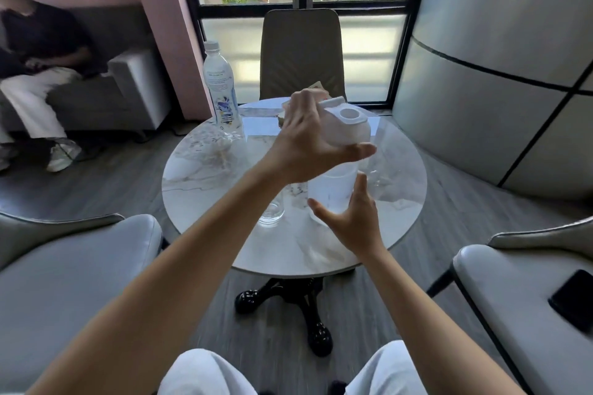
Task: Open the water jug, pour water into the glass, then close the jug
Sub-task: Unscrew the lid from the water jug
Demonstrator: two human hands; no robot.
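Daylight from the window at the top of the frame falls on a round marble table [199,176] in the middle, ringed by pale chairs. On it, right of centre, stands the water jug [332,192], clear-walled and upright, its body resting on the tabletop. I judge the step in hand to be the lid: the white lid [345,125] sits tilted above the jug's mouth, whether coming off or going back on I cannot tell. To do it well I would keep the jug pinned flat and move the lid straight along the jug's axis, so nothing tips toward the glass [272,211] just beside the jug on its left.

My left hand [308,141] is curled round the lid from the left, thumb stretched under its near edge, gripping it. My right hand [353,218] is spread open, fingers [361,189] and thumb cupping the jug's lower wall; contact looks light, and I cannot tell if it truly clasps. A plastic bottle [221,89] stands at the table's far left edge.
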